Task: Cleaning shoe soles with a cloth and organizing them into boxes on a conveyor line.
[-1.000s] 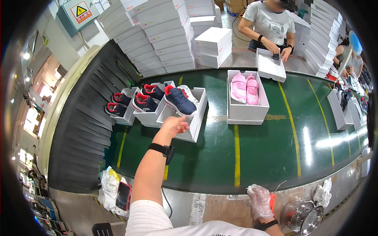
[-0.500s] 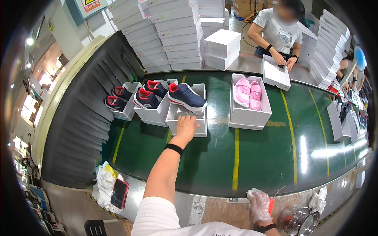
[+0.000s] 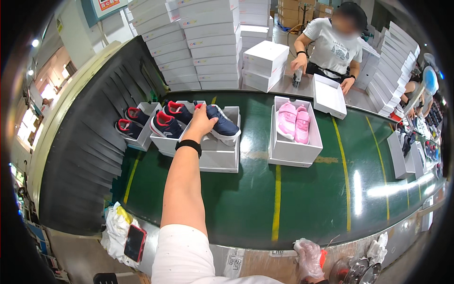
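Observation:
My left hand (image 3: pixel 203 124) reaches over the conveyor and grips the collar and heel of a navy sneaker (image 3: pixel 223 124), which rests over an open white shoebox (image 3: pixel 220 158). Its thumb and fingers close on the shoe's upper. Left of it, navy sneakers with red lining (image 3: pixel 166 125) sit in another white box. Near the lower edge, my right hand (image 3: pixel 308 255), in a clear plastic glove, is curled by the metal ledge. A small orange thing (image 3: pixel 323 258) shows at its side; its kind is unclear.
Pink sneakers (image 3: pixel 294 124) lie in a white box mid-belt. Across the green conveyor (image 3: pixel 246 203), a co-worker (image 3: pixel 336 47) holds a grey tool beside an open box. Box stacks (image 3: pixel 213 42) rise behind. A phone (image 3: pixel 135 242) and metal bowls (image 3: pixel 354 272) lie on the near ledge.
My left hand has moved from the box's near inside up and left onto the navy sneaker and gripped it. The co-worker's hand has moved from the box to a grey tool.

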`<state>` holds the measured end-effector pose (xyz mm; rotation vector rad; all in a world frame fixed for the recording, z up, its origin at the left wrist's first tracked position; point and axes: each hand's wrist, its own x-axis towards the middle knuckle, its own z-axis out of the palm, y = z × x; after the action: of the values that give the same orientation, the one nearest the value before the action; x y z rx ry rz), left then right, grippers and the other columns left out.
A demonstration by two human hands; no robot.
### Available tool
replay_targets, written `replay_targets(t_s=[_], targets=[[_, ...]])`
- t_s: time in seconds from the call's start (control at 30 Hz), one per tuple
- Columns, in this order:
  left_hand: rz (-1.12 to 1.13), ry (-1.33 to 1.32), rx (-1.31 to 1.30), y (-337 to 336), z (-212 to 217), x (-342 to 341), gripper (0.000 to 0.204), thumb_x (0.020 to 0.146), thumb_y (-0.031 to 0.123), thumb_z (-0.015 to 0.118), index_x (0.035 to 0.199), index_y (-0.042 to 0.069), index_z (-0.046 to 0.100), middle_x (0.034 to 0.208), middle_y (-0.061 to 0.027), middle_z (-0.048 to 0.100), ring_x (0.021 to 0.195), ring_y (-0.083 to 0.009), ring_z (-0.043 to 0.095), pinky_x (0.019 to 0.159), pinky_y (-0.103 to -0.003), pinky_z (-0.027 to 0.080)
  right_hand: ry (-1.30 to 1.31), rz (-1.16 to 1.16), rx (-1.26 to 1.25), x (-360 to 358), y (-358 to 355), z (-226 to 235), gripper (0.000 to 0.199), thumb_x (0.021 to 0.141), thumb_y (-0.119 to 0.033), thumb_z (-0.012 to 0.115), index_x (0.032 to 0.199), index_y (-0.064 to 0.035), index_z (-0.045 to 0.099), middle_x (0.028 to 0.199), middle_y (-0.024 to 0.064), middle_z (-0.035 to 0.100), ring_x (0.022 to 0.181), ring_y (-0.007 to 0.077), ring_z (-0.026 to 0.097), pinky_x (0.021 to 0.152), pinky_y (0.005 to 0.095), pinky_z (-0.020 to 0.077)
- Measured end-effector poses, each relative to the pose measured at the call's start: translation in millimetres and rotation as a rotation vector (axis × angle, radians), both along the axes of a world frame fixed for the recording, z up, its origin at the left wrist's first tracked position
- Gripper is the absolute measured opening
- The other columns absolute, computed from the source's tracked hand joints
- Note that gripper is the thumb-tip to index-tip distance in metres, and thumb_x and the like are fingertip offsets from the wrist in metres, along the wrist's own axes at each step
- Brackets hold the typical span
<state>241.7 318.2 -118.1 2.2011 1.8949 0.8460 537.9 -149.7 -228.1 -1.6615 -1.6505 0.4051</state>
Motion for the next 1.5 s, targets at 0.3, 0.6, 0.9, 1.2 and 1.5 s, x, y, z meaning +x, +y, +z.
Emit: replay_targets(t_s=[0.3,0.6,0.9,1.2,1.5], targets=[[-0.079,0.275,0.032,-24,43,-20,0.052,0.061,0.026,0.082,0.103,0.005,0.059,0.105,-0.0139,0.061,0.102,-0.0324,0.056,0.084,-0.043,0.047,-0.073,-0.137,0.027,4,-9,-25,0.011,0.077,-0.013,0.057,0.076,-0.0053,0.064,0.079,0.0121,0.064,0.078,0.0337,0.062,0.07,0.0392,0.0485],[-0.112,0.301,-0.063,-44,-19,2,0.055,0.069,0.02,0.077,0.112,0.004,0.048,0.112,-0.0151,0.05,0.107,-0.0322,0.052,0.082,-0.045,0.048,-0.095,-0.085,-0.165,6,-18,-14,0.014,0.079,-0.008,0.059,0.092,-0.0141,0.063,0.1,0.0075,0.064,0.095,0.0293,0.058,0.082,0.042,0.0457],[-0.565,0.141,0.03,-42,16,125,0.038,0.077,0.02,0.069,0.107,0.001,0.059,0.107,-0.0179,0.056,0.1,-0.0358,0.055,0.087,-0.041,0.045,-0.015,-0.153,-0.013,3,-8,-9,0.009,0.078,-0.01,0.059,0.083,-0.0075,0.066,0.085,0.0107,0.066,0.082,0.032,0.063,0.074,0.0414,0.0505],[-0.764,0.326,-0.122,-76,-53,224,0.042,0.08,0.035,0.065,0.105,0.002,0.062,0.101,-0.0173,0.06,0.105,-0.0341,0.052,0.087,-0.043,0.045,-0.05,-0.038,-0.017,7,-5,4,0.019,0.075,-0.008,0.056,0.092,-0.0107,0.063,0.095,0.0098,0.063,0.084,0.0317,0.061,0.074,0.0417,0.05],[-0.782,0.527,-0.396,-91,-15,210,0.041,0.08,0.041,0.064,0.09,0.002,0.067,0.094,-0.0163,0.064,0.097,-0.032,0.055,0.079,-0.041,0.049,-0.122,-0.055,0.036,20,-10,-2,0.023,0.074,-0.007,0.057,0.096,-0.0107,0.063,0.095,0.0097,0.062,0.084,0.032,0.06,0.074,0.0418,0.0498]])
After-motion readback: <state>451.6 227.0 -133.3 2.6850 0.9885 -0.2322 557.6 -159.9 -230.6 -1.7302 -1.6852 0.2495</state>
